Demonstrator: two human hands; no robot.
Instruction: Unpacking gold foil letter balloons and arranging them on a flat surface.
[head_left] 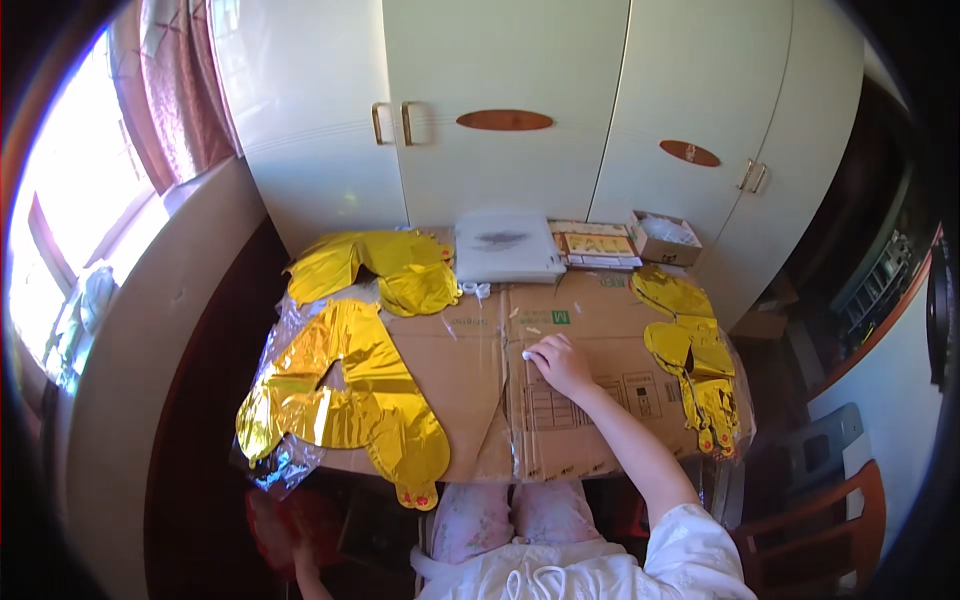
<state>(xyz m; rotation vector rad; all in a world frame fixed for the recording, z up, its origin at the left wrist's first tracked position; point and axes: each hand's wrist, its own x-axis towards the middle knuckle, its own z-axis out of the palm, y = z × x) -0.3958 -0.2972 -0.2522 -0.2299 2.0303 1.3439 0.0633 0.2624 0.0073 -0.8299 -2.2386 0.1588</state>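
My right hand [562,364] is over the cardboard-covered table [470,370], just right of its middle. Its fingers are closed, and a small white piece [527,355] shows at the fingertips; I cannot tell its kind. My left hand [303,556] reaches down in shadow beside the table, at a red thing [285,525], perhaps a bag or stool; its fingers are too dark to read. A flat gold foil balloon [345,400] shaped like an A lies on the left. Behind it lies another gold foil balloon [400,275]. More gold foil balloons [690,355] lie along the right edge.
A whitish translucent box [508,248] stands at the table's back. To its right are flat printed packs [597,246] and a small open carton [666,238]. Pale cupboards [500,60] rise behind. A wooden chair [860,520] is at the lower right.
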